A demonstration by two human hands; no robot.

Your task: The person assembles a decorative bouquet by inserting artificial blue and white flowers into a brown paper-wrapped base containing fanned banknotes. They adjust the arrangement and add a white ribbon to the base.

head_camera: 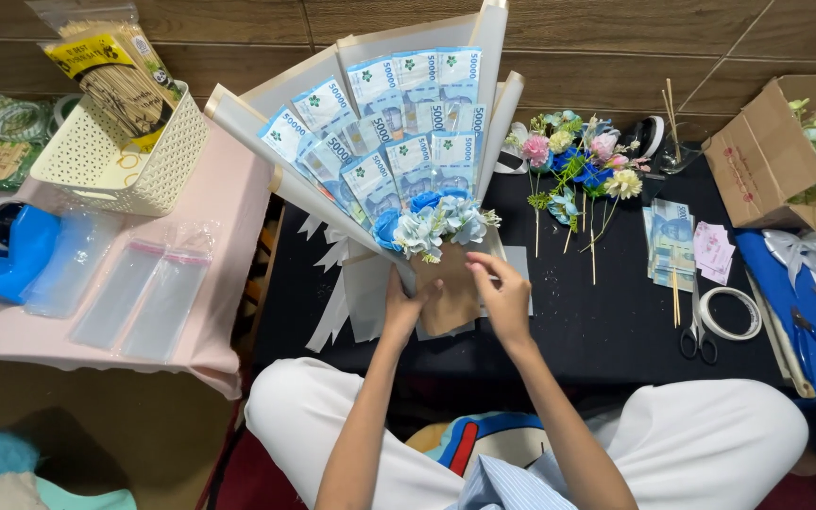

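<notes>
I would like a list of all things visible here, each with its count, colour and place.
banknote bouquet: one, blue notes in cream wrap, centre, held at its base
loose flowers: a bunch, pink, blue and yellow, black table
banknote stack: one, blue, right of flowers
scissors: one, black handles, beside tape roll, white
basket: one, cream, pink table
clear bags: several, pink table
cardboard box: one, brown, right
left hand: bouquet base
right hand: bouquet base

Both hands — left hand point(404, 307), right hand point(502, 297) — on banknote bouquet point(399, 161) over black table point(606, 321)
</notes>
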